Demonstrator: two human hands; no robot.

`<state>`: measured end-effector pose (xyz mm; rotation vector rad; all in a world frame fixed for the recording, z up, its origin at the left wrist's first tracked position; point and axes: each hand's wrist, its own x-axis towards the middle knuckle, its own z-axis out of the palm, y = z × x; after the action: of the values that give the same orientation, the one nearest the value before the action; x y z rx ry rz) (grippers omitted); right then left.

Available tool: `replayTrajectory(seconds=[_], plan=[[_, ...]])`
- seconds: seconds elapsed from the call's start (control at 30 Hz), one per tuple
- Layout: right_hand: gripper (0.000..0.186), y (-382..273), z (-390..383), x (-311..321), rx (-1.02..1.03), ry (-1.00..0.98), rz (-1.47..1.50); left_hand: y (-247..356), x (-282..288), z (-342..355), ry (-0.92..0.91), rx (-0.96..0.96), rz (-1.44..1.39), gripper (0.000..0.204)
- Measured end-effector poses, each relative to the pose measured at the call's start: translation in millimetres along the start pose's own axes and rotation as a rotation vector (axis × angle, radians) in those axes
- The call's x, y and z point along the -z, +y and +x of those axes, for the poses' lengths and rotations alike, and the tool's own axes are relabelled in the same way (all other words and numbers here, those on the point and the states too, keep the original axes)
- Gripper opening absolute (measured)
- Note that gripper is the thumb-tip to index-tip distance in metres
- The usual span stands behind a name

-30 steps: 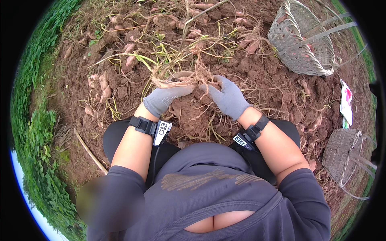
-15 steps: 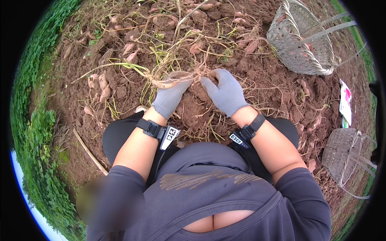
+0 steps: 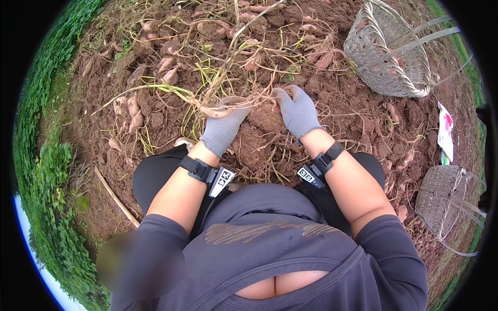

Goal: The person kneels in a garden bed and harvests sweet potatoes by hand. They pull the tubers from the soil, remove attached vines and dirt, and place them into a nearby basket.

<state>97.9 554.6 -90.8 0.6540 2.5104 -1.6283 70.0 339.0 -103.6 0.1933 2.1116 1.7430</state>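
My left hand [image 3: 225, 127], in a grey knit glove, is closed around the thick, pale base of a sweet potato vine [image 3: 207, 110]. Its yellow-green stems spread up and to the left. Thin roots [image 3: 262, 97] trail from the vine toward my right hand [image 3: 300, 111], gloved the same way. There the thumb and fingers are curled together at the root ends, though the fingertips are partly hidden. Beneath the roots, between both hands, is a lump of brown soil [image 3: 265, 118].
Dug sweet potatoes [image 3: 134, 114] lie to the left, with more [image 3: 324, 59] beyond my hands among tangled vines. A large woven basket [image 3: 384, 57] stands at the far right, a smaller basket [image 3: 441, 199] nearer. Beside them lies a white packet [image 3: 445, 133]. A stick [image 3: 116, 196] rests at the left.
My right hand has moved a little to the right, away from my left hand, and its fingers have curled in more. My left hand has shifted slightly, still on the vine.
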Motion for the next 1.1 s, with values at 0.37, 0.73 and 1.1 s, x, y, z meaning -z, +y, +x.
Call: replayTrajectory(seconds=[0.37,0.73,1.1], plan=[[0.085,-8,-21,3,0.428,-0.219,-0.404,10,0,-7,0.195,0.388,-0.265,0.035],[0.068,-17,-24,7,0.261,-0.312,-0.377,12,4,-7,0.063,0.163,0.007,0.036],[0.077,8,13,18,-0.084,-0.059,-0.12,-7,-1,-12,-0.007,-0.161,0.043,0.029]])
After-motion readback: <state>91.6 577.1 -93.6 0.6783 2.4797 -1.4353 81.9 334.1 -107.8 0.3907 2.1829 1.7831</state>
